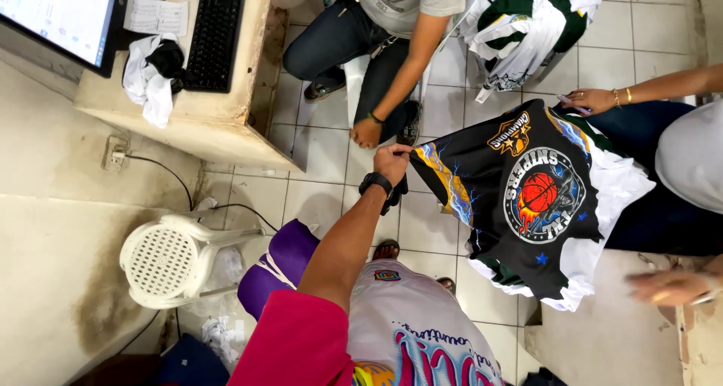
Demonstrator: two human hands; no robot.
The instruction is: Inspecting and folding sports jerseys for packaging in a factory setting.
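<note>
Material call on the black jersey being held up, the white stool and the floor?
Black jersey: thin knit synthetic fabric, probably, with a printed graphic; it drapes limp and has a slight sheen where the left hand grips its edge. White stool: moulded plastic, matte, with a perforated seat. Floor: glazed ceramic tile by the look, pale squares with grout lines.

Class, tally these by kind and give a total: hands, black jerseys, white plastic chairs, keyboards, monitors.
hands: 4 (wearer's left hand, right hand; co-workers' hands)
black jersey: 1
white plastic chair: 1
keyboard: 1
monitor: 1
Total: 8
</note>
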